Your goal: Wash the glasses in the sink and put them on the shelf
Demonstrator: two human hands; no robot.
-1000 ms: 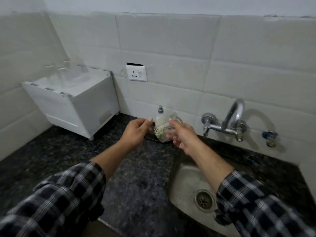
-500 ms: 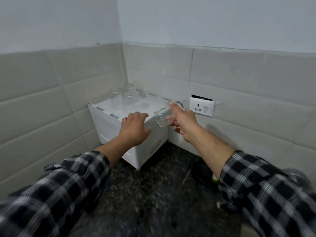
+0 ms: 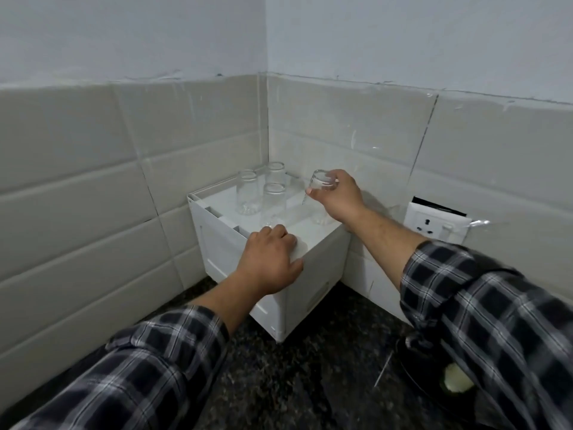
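- Four glasses are showing: three glasses [image 3: 274, 201] are standing toward the shelf's back left corner, and a fourth glass [image 3: 321, 183] is sitting near its right edge.
- One white shelf [image 3: 316, 265] is standing in the counter's corner.
- Two hands are showing: the left hand [image 3: 269, 262] is resting on the shelf's front corner, and the right hand [image 3: 338, 200] is gripping the fourth glass.
- Two checked sleeves [image 3: 148, 367] are showing.
- One wall socket [image 3: 434, 221] is showing.
- One dark dish [image 3: 431, 383] is lying on the counter.
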